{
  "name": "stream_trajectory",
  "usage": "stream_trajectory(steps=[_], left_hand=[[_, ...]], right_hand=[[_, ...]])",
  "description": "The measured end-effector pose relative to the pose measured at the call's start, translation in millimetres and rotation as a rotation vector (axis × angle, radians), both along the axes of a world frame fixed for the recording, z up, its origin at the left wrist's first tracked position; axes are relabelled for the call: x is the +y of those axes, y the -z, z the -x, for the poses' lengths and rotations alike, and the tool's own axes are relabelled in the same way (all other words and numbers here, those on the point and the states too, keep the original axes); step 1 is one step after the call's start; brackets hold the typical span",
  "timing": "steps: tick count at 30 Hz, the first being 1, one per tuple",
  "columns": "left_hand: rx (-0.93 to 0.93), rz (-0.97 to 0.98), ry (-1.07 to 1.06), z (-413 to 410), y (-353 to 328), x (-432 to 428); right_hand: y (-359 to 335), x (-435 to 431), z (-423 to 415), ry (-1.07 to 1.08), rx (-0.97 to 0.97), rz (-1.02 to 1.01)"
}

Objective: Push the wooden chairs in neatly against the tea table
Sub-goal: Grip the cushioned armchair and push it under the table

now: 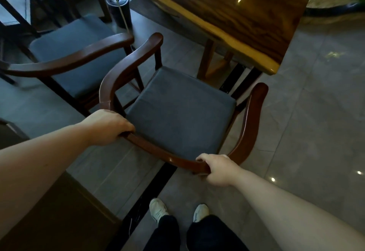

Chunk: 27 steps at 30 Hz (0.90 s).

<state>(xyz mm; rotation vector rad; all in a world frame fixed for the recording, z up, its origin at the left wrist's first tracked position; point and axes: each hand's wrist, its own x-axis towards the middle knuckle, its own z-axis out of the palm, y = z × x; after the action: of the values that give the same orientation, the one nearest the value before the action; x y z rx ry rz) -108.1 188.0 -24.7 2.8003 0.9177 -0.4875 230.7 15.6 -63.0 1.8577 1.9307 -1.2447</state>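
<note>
A person stands behind a wooden chair (pixel 177 112), both hands wrapped around its curved back rail. The left hand (pixel 107 126) is clenched on the rail's left side, the right hand (pixel 217 168) closed on it near the right-hand bend. The chair, with its grey seat cushion (pixel 181 110), stands on the tiled floor (pixel 306 102) with its front edge just beside the near corner of the glossy tabletop (pixel 243 13), the seat not tucked beneath. A second wooden chair (pixel 65 53) with a matching cushion sits to its left along the tabletop's long edge, armrests nearly touching. A dark cylindrical bin (pixel 118 7) stands on the floor beyond the chairs. The person's white shoes (pixel 158 209) show below.
</note>
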Motion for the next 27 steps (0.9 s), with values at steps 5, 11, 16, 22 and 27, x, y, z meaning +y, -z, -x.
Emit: stream_trajectory(steps=[5,11,16,22,27], left_hand=[[0.017,-0.026,-0.042,-10,-8,-22],[-0.046,-0.018,-0.062,-67,-21,-86],[0.014,0.031,-0.154,-126,-13,-125],[0.241,0.133,-0.190,-150,-9,-116],[0.265,0.152,-0.166,-152,-8,-117]], right_hand=[[-12,20,-35,-0.295,-0.122,0.073],[-1,60,-97,-0.616,-0.304,0.145],[14,93,-137,-0.804,-0.343,0.101],[29,130,-159,-1.006,-0.394,0.118],[38,151,-163,-1.018,-0.386,0.224]])
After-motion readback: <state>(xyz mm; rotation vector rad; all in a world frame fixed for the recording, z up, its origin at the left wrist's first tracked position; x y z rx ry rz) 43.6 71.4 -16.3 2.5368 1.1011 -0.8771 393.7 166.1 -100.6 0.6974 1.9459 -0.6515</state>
